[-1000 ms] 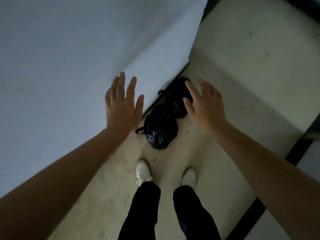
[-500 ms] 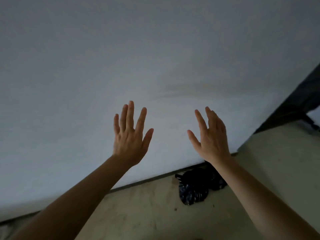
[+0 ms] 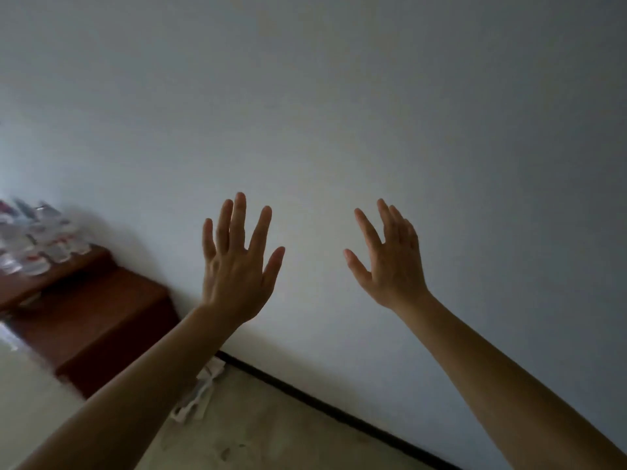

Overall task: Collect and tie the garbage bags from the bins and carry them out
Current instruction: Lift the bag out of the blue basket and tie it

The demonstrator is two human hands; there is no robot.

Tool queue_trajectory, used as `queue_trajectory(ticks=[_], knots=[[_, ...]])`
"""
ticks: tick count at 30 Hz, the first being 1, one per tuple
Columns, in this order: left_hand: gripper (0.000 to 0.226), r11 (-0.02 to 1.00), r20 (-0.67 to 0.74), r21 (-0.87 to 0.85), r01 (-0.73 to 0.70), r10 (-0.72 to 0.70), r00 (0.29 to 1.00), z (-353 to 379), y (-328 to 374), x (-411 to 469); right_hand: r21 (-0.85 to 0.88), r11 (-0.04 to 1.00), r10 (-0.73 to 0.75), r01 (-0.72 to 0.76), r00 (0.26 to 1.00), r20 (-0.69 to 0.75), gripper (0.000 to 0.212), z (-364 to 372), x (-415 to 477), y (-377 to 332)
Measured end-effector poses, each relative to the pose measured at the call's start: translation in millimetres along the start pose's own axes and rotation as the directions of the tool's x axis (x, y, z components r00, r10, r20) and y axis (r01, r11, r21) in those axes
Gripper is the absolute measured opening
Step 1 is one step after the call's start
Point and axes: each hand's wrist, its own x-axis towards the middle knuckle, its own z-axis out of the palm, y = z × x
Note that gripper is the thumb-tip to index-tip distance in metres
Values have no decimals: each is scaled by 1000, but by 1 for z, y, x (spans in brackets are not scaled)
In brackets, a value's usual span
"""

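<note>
My left hand (image 3: 237,262) is raised in front of a pale wall with its fingers straight and spread, holding nothing. My right hand (image 3: 390,262) is raised beside it at about the same height, fingers straight, also holding nothing. No garbage bag shows in the head view at this moment.
The pale wall (image 3: 339,113) fills most of the view and meets the beige floor (image 3: 288,435) along a dark skirting line (image 3: 339,415). A reddish-brown cabinet (image 3: 95,320) stands at the left with several blurred bottles (image 3: 34,239) on top. A white object (image 3: 200,395) lies on the floor by the wall.
The view has swung up and to the left. The two black bags on the floor have dropped out of sight, and the cabinet has come in. Both hands stay raised and spread.
</note>
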Motion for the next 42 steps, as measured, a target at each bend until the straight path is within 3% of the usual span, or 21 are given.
queue_trajectory(ticks=[7,15,20,24,28,34,37,42], knots=[[68,923,-83,265,279,-267,960,-126,-261,-85,230,937,-279,264,960,36,69,89,95,-299],[65,705,-210,393,590,-555,805,-172,-448,-186,416,780,-523,467,852,23,69,190,146,-518],[68,590,-243,508,627,-601,762,-194,-562,-205,523,655,-625,545,780,-30,71,266,204,-657],[67,488,-311,522,700,-655,689,-226,-662,-182,598,550,-683,583,726,-79,73,312,266,-769],[65,410,-349,590,695,-647,678,-255,-753,-178,633,433,-746,642,649,-147,73,357,308,-884],[68,239,-424,626,742,-695,581,-284,-883,-238,702,278,-826,655,537,-174,75,414,302,-1068],[72,170,-477,605,778,-704,525,-303,-959,-277,691,239,-848,683,493,-194,77,443,292,-1159],[75,154,-484,556,817,-739,469,-337,-1093,-330,652,248,-873,717,457,-170,79,495,306,-1297]])
